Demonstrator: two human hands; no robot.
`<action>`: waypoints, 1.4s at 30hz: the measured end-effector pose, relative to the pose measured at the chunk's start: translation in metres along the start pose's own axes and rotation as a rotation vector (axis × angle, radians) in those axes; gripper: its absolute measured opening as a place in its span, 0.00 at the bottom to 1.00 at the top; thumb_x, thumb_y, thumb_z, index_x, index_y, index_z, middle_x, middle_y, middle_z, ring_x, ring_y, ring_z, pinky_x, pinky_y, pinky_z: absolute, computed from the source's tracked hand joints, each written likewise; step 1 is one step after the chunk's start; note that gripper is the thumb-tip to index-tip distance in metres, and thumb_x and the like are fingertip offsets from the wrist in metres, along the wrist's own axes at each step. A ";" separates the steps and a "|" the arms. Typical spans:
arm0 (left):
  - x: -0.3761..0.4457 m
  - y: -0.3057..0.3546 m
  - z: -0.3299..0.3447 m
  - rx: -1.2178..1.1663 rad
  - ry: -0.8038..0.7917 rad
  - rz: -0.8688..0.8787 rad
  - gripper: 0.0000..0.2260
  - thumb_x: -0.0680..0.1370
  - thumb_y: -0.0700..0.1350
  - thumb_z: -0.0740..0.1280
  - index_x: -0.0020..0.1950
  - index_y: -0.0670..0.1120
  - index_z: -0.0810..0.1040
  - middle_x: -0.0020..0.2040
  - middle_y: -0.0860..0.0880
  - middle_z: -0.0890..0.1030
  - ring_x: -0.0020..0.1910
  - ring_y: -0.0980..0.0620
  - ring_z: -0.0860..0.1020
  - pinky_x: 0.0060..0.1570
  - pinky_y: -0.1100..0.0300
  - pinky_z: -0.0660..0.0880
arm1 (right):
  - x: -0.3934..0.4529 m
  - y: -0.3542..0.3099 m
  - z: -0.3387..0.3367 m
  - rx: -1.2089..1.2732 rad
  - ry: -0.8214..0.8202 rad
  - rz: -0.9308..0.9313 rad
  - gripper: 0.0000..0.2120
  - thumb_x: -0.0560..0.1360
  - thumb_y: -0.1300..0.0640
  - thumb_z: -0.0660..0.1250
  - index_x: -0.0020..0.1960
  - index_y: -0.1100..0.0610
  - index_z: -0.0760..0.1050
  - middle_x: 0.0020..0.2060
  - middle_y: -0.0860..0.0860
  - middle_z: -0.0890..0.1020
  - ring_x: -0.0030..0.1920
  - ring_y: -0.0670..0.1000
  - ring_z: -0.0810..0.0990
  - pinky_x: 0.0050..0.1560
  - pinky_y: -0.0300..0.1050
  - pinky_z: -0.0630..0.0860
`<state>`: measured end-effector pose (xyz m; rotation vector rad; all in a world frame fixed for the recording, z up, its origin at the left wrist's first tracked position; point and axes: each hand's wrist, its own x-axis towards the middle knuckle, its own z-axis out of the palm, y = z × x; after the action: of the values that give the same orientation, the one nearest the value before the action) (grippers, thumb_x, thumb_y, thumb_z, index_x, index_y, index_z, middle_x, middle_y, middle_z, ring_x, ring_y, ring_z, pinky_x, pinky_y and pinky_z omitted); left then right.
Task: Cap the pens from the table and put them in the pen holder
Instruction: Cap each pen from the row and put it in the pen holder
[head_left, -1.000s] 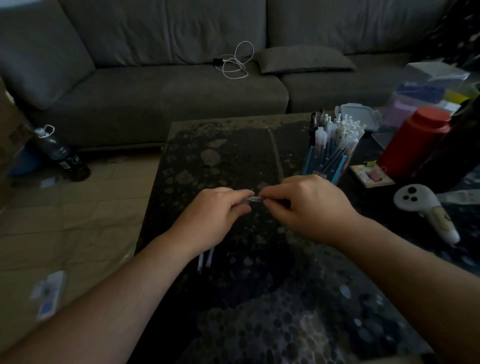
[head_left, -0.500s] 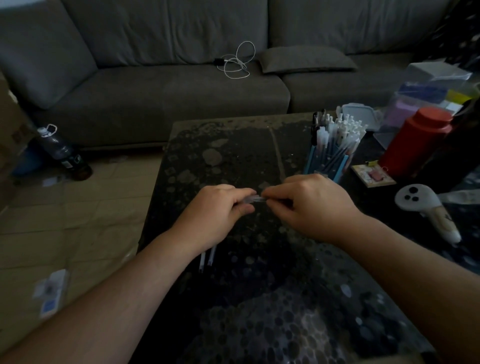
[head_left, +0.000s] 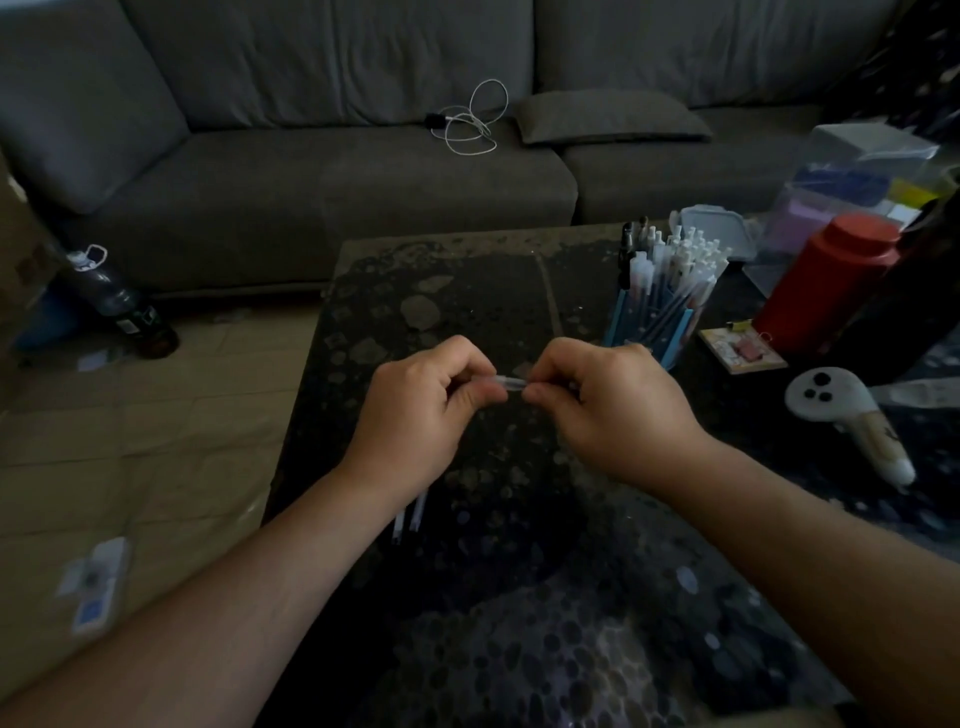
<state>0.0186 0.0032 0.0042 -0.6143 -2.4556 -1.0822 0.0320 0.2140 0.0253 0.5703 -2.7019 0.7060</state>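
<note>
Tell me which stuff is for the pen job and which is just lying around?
For the job: pen pinched by left hand and right hand; pen holder; loose pens.
Lying about: red flask, white controller, cable, bottle.

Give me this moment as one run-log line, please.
left hand: pinches pen | right hand: pinches pen | pen holder: full, right of hands
</note>
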 end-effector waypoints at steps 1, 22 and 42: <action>-0.001 0.000 0.002 0.014 -0.011 0.012 0.08 0.78 0.52 0.74 0.48 0.47 0.84 0.39 0.55 0.83 0.40 0.57 0.81 0.39 0.60 0.75 | -0.001 0.000 0.002 -0.002 -0.006 0.004 0.02 0.78 0.44 0.68 0.50 0.41 0.78 0.34 0.41 0.79 0.34 0.41 0.79 0.33 0.48 0.80; -0.002 -0.002 0.011 -0.101 -0.382 -0.334 0.14 0.80 0.62 0.67 0.65 0.66 0.73 0.52 0.63 0.84 0.53 0.65 0.80 0.58 0.58 0.78 | 0.035 0.064 -0.087 0.304 0.748 0.387 0.26 0.80 0.58 0.72 0.73 0.44 0.66 0.51 0.46 0.85 0.45 0.40 0.84 0.44 0.33 0.80; 0.008 -0.019 -0.009 0.029 -0.299 -0.318 0.06 0.83 0.50 0.69 0.57 0.61 0.82 0.48 0.62 0.82 0.48 0.66 0.79 0.46 0.69 0.72 | 0.032 0.096 -0.056 -0.342 0.328 0.353 0.16 0.82 0.55 0.64 0.69 0.53 0.77 0.68 0.56 0.77 0.69 0.64 0.68 0.62 0.65 0.70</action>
<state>0.0030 -0.0130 0.0024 -0.4087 -2.8983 -1.1368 -0.0287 0.3099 0.0454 -0.1021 -2.5444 0.3580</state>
